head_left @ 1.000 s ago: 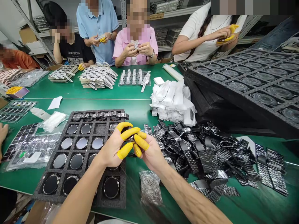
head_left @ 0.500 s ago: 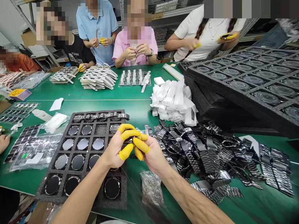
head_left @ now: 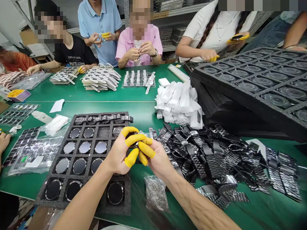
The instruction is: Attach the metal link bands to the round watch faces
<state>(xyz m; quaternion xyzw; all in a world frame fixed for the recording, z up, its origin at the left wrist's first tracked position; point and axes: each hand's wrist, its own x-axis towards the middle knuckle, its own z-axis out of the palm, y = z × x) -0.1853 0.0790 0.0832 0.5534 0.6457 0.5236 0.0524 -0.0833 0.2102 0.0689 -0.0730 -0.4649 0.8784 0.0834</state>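
Hands meet above the tray point(head_left: 72, 134): a watch point(head_left: 133, 142) is pinched between left hand point(head_left: 120, 153) and right hand point(head_left: 155, 158); strap fitting seems underway, calling for steady alignment.

Free room and obstacles. Bare green table point(head_left: 107, 95) runs as an open band across the middle of the frame, between the black foam tray of round watch cases point(head_left: 83, 159) at lower left and the stacked white straps point(head_left: 100, 78) at upper centre. At centre, the heap of white wrapped bundles point(head_left: 178, 103) closes that band. The spread of dark metal watch bands point(head_left: 216, 159) fills the lower right; tall black foam trays point(head_left: 251, 86) wall the right edge.
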